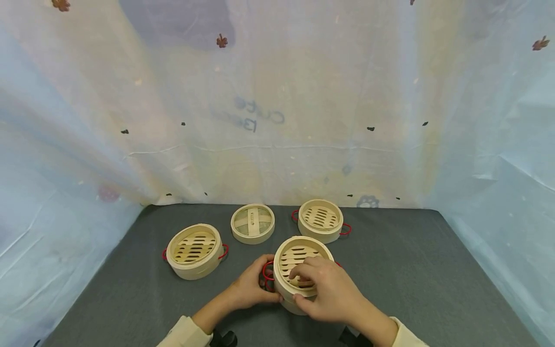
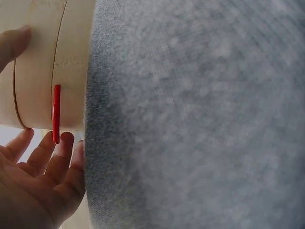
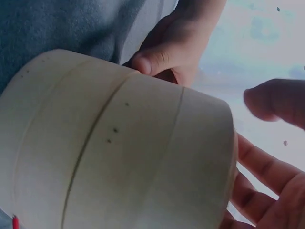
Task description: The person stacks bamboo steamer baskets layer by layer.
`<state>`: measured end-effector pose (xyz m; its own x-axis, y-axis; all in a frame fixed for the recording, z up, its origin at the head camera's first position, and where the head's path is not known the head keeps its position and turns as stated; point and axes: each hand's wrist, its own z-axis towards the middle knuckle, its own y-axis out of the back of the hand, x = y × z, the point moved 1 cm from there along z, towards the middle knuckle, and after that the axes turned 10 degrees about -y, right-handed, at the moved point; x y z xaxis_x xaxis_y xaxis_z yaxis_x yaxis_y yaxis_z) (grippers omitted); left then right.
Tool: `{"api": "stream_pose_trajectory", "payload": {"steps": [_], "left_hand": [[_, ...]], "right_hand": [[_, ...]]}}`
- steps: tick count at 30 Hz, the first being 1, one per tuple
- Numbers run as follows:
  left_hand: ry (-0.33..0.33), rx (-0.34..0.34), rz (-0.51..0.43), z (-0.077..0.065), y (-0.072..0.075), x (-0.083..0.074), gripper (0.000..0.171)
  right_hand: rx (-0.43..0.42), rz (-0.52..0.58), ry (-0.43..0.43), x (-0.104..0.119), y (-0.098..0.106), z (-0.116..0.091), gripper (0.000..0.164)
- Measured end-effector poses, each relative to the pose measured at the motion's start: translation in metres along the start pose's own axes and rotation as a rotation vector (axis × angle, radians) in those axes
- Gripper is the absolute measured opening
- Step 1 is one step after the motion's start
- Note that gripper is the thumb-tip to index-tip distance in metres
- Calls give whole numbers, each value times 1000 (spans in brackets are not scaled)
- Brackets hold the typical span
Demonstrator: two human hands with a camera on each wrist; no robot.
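Observation:
Two bamboo steamer baskets stand stacked near the front of the table: the upper basket shows its slatted floor, and the lower basket peeks out beneath. My left hand holds the stack's left side, thumb in front and fingers round by the red handle. Over the upper basket reaches my right hand, its fingers bent above the slats. In the right wrist view, the right thumb stands apart from the top rim, and the other fingers lie beyond that rim.
One slatted steamer basket with red handles sits at the left. Behind the stack are a round bamboo lid and another handled basket. The grey table ends at a hanging pale plastic sheet.

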<state>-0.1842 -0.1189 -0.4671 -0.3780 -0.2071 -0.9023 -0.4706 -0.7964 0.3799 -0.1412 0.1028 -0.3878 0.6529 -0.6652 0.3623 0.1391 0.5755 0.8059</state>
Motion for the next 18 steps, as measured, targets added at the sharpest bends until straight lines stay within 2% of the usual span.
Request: {"api": "stream_pose_trajectory", "payload": {"steps": [7,12,18], "left_hand": [[-15,-10,79,0,1,-3,88],[-39,-18,83,1,1,-6,95],[-89,-11,75,2,3,-10,99]], "right_hand": [[-16,26,40,-3,10,2,29],[-21,26,58,-11,19,5,31],[-13,-2,33,-21,34,7,39]]}}
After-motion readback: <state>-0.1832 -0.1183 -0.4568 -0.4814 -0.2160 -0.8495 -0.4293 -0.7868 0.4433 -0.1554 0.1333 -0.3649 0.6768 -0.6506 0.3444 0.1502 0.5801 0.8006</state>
